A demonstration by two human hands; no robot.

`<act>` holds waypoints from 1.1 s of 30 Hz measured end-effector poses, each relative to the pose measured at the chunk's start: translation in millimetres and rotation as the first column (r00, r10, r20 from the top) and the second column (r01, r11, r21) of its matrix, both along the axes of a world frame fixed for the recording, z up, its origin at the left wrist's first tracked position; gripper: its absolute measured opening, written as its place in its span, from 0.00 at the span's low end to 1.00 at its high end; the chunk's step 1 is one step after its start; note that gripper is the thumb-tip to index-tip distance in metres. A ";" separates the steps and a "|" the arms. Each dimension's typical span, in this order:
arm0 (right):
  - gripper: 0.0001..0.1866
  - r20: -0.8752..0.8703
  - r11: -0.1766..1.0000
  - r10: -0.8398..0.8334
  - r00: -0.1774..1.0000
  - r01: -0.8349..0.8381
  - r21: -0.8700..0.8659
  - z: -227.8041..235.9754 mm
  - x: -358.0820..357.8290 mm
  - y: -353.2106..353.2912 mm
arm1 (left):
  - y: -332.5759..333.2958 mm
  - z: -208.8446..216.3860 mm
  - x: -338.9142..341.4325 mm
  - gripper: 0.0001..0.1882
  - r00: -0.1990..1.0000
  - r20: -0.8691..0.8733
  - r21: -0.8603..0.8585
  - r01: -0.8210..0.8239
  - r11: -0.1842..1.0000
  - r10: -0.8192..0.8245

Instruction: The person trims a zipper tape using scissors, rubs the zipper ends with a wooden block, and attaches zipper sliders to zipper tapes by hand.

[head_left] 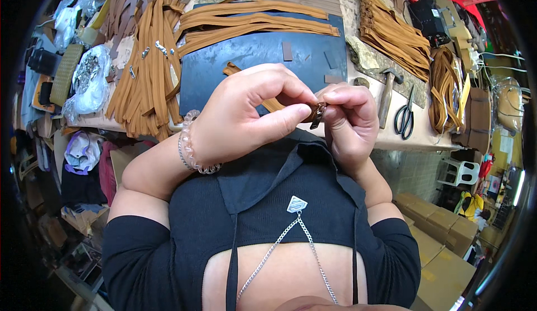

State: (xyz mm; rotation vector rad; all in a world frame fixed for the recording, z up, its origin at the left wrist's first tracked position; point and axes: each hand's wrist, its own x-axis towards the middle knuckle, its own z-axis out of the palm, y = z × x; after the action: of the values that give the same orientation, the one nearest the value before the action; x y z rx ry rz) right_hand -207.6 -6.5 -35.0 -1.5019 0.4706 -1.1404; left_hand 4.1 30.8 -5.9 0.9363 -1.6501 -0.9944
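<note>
In front of my chest, both hands meet over the end of a tan zipper strip. My left hand is closed, thumb and fingertips pinching the strip's end. A small dark shiny piece, which looks like a zipper slider, shows between the fingertips of both hands. My right hand is closed in a pinch on that piece, with its other fingers curled. Part of the strip passes behind my left hand, and its far end lies on the dark blue mat. The fingertips hide just how the piece sits on the strip.
More tan zipper strips lie across the mat. Bundles hang over the table edge at left, silver sliders among them; others lie at right. A hammer and black-handled scissors rest right of the mat. Cartons stand below.
</note>
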 end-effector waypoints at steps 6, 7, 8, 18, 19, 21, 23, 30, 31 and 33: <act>0.09 -0.031 0.998 0.058 0.998 -0.059 -0.026 -1.0 -1.2 -2.1 | 2.2 1.9 2.0 0.06 0.995 0.079 -0.092 -0.050 0.994 0.058; 0.08 -0.022 0.996 0.080 0.997 -0.081 -0.030 -1.7 -1.3 -2.7 | 2.2 2.0 2.0 0.06 0.995 0.078 -0.090 -0.053 0.995 0.060; 0.08 -0.023 0.996 0.083 0.996 -0.084 -0.028 0.0 -0.9 -3.3 | 1.8 1.8 2.0 0.06 0.996 0.066 -0.082 -0.046 0.996 0.051; 0.14 -0.096 0.983 0.116 0.989 -0.128 -0.134 11.2 4.5 -5.6 | 0.2 -3.2 -1.0 0.05 0.998 0.042 -0.074 -0.047 0.996 0.050; 0.15 -0.126 0.973 0.119 0.985 -0.141 -0.181 12.5 4.6 -5.7 | 0.9 -2.5 -1.8 0.05 0.998 0.042 -0.074 -0.048 0.996 0.051; 0.16 -0.087 0.980 0.093 0.992 -0.107 -0.166 14.3 10.4 -1.0 | 1.8 -0.9 -4.0 0.04 0.994 0.037 -0.076 -0.095 0.993 0.098; 0.17 -0.049 0.986 0.070 0.996 -0.077 -0.150 14.1 12.0 -0.8 | 3.0 -2.7 -6.4 0.04 0.994 0.004 -0.066 -0.107 0.992 0.108; 0.15 -0.147 0.965 0.089 0.985 -0.122 -0.234 17.6 5.9 -8.8 | 6.0 -5.2 -10.5 0.03 0.990 -0.048 -0.022 -0.137 0.990 0.136; 0.15 -0.147 0.969 0.101 0.984 -0.130 -0.209 18.3 5.6 -8.4 | 6.4 -5.8 -11.3 0.03 0.990 -0.049 -0.023 -0.136 0.990 0.135; 0.14 -0.108 0.977 0.134 0.985 -0.150 -0.150 16.7 5.6 -6.6 | 7.1 -7.5 -12.8 0.03 0.986 -0.088 -0.022 -0.142 0.990 0.140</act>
State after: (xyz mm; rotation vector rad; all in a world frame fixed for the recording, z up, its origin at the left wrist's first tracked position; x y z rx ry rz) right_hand -202.0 -13.1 -18.2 -1.7065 0.3388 -1.0140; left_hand -8.6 38.0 -13.4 0.9638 -1.5009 -0.9006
